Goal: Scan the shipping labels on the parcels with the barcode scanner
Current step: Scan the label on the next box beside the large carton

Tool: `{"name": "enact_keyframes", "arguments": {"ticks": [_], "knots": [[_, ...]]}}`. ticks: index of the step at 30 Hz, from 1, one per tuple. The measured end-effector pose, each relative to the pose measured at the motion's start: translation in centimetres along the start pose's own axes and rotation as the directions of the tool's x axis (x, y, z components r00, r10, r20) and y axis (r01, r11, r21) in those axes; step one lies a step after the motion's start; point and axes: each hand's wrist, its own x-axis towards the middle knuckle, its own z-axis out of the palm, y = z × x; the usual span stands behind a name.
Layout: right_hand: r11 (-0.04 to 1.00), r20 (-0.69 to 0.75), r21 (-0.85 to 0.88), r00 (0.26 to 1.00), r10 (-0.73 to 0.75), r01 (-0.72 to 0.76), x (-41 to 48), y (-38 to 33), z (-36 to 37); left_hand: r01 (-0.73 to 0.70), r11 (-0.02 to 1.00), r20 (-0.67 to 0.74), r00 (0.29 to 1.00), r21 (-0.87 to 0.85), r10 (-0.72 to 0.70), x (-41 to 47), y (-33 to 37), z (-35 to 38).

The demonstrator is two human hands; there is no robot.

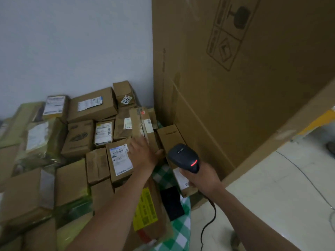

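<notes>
- Parcels point(90, 107), brown cardboard boxes, many with white labels, lie piled on the green-checked table point(183, 230).
- Right grip point(200, 178) is wrapped round the barcode scanner point(183, 155) at the pile's right edge, its red light glowing.
- Left grip point(145, 151), fingers straight, rests on the pile just beside a shipping label point(120, 158).

1. A parcel-sorting room, perhaps a small depot.
2. Labelled cardboard parcels point(92, 105) lie heaped around and beyond the left fingers point(136, 144).
3. Right of those fingers, a huge carton point(235, 96) stands by a plain wall point(72, 42), over pale floor tiles point(272, 196).
</notes>
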Motion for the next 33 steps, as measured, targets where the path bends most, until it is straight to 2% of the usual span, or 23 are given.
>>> {"name": "enact_keyframes", "arguments": {"ticks": [3,5,8,12,16,19,23,28,33], "knots": [[0.991,0.009,0.101,0.996,0.085,-0.086,2.1,-1.8,0.6,0.043,0.999,0.141,0.989,-0.008,-0.042,2.0,-0.5,1.8],[0.978,-0.018,0.177,0.993,0.118,-0.113,3.3,-2.7,0.7,0.059,0.998,0.137,0.989,-0.035,-0.054,2.6,-0.7,2.6],[0.976,-0.053,0.190,0.992,0.113,-0.102,4.6,-3.8,0.8,0.146,0.972,0.116,0.985,-0.185,-0.126,2.7,-0.9,2.4],[0.968,0.002,0.241,0.998,0.066,-0.064,5.7,-5.6,0.9,0.200,0.863,0.139,0.979,-0.464,-0.152,2.4,-1.9,1.2],[0.952,0.067,0.303,0.998,0.019,-0.038,6.5,-7.6,1.0,0.221,0.712,0.156,0.975,-0.667,-0.156,1.4,-3.1,-1.3],[0.948,0.104,0.319,0.994,-0.044,0.009,6.8,-9.2,0.5,0.237,0.690,0.168,0.971,-0.684,-0.167,0.2,-3.9,-3.6],[0.965,0.100,0.259,0.993,-0.059,0.032,7.2,-9.9,0.2,0.359,0.680,0.184,0.930,-0.639,-0.317,-0.8,-5.8,-6.1],[0.991,0.224,0.125,0.972,-0.070,0.043,6.8,-9.3,-0.5,0.419,0.467,0.196,0.869,-0.778,-0.454,-2.5,-9.3,-9.1],[0.992,0.363,0.118,0.928,-0.089,0.049,6.3,-8.8,0.2,0.434,0.399,0.219,0.849,-0.808,-0.481,-4.2,-11.4,-10.2]]}}
